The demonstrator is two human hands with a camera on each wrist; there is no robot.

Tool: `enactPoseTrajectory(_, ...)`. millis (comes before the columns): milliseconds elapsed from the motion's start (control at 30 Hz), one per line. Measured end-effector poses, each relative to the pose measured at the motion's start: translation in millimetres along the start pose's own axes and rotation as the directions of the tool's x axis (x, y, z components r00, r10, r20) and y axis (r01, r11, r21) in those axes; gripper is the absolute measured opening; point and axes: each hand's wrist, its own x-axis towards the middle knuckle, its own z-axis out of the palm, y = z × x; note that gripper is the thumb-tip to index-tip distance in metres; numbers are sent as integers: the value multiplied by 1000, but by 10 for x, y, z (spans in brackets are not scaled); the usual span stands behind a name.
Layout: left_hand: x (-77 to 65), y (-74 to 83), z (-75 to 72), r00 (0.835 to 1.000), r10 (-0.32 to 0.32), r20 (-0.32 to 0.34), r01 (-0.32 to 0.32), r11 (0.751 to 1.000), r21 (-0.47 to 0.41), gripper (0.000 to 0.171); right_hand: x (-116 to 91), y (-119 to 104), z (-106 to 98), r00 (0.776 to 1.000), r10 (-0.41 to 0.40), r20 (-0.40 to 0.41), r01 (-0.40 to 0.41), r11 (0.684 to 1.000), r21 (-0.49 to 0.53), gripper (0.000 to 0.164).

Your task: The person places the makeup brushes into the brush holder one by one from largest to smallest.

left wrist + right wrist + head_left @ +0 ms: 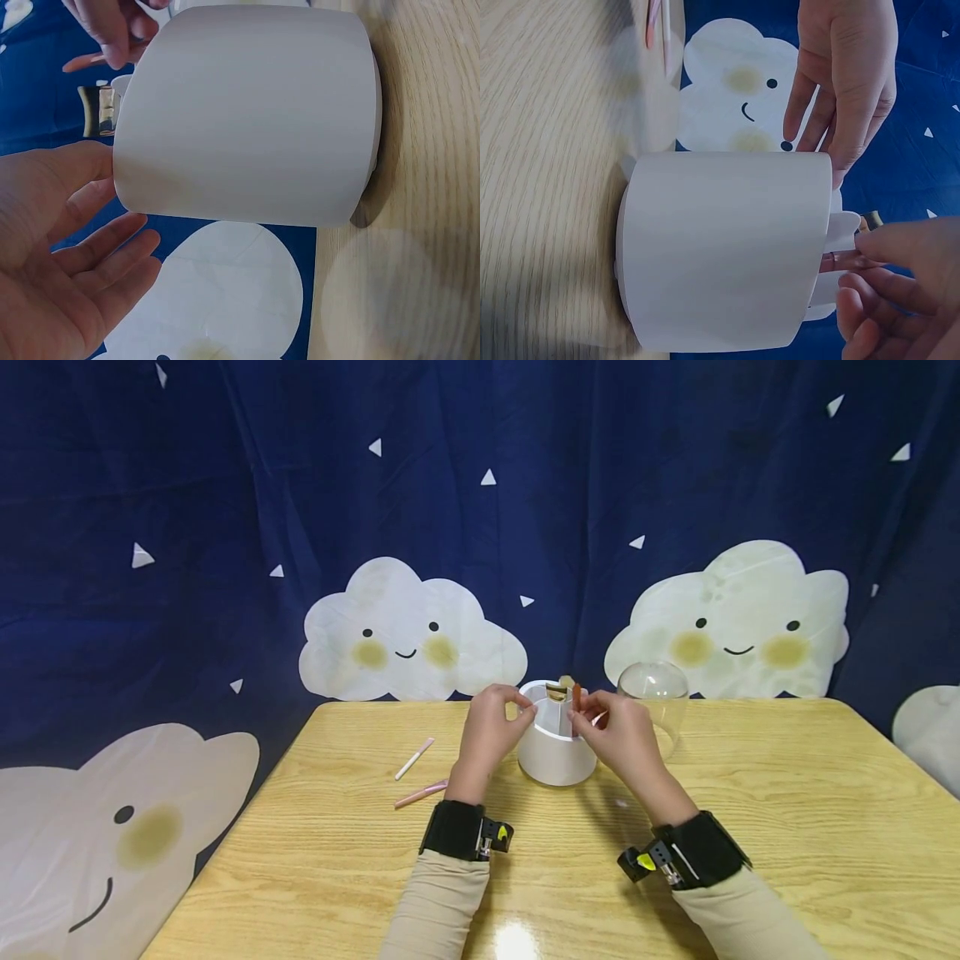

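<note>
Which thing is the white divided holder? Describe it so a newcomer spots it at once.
Find the wooden table before the dark blue curtain. Near the table's far edge, just left of the clear dome, stands the white holder. Unlike the see-through dome, it is opaque and open-topped, divided inside.

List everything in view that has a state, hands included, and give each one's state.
White cylindrical holder: upright, open-topped.
Clear rounded dome: standing on the pale wood-grain table, off the holder.
Reddish-brown slim stick: upright at the holder's opening, pinched.
Gold-topped object: standing in the holder.
Pink-and-white slim stick: lying flat.
Pink slim stick: lying flat.
Left hand: fingers at the holder's rim.
Right hand: pinching the reddish-brown stick.
</note>
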Motion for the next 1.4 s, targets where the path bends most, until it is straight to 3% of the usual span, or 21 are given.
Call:
enactPoseTrajectory(833,-1,25,-16,999,-18,36,17,1000,24,12,-30,5,12,998,43,52,-39,997,-72,15)
enactPoseTrajectory(1400,2,14,-26,999,-9,36,8,999,31,11,-23,1,17,998,27,65,-23,998,-59,19)
